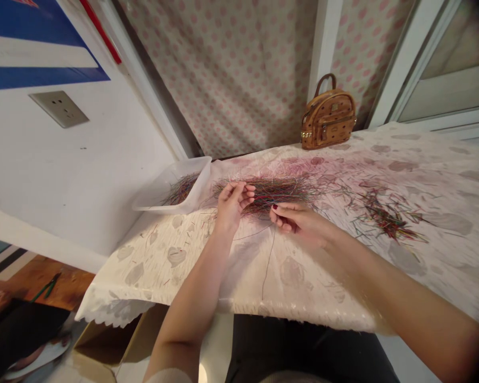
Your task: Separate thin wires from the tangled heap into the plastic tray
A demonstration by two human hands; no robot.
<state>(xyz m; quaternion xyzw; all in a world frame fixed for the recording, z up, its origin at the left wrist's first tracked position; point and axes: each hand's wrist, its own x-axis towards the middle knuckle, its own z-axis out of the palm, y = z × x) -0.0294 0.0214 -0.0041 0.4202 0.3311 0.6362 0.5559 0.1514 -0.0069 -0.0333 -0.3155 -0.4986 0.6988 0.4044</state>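
A dense tangle of thin coloured wires [277, 190] lies in a loose heap on a pale leaf-patterned tablecloth [303, 282]. My left hand [232, 205] pinches strands at the left end of the heap. My right hand [297, 221] holds its fingertips together at the heap's near edge, seemingly on a thin dark wire [269, 263] that trails down across the cloth. A smaller scattered pile of multicoloured wires [388, 221] lies to the right, beyond my right hand. The hands stand a short way apart.
A translucent plastic tray [191, 183] holding more wires sits at the table's left edge beside a white wall with a socket [59, 109]. A tan studded mini backpack [328, 119] stands at the back. A cardboard box [104, 340] sits on the floor below the table's near edge.
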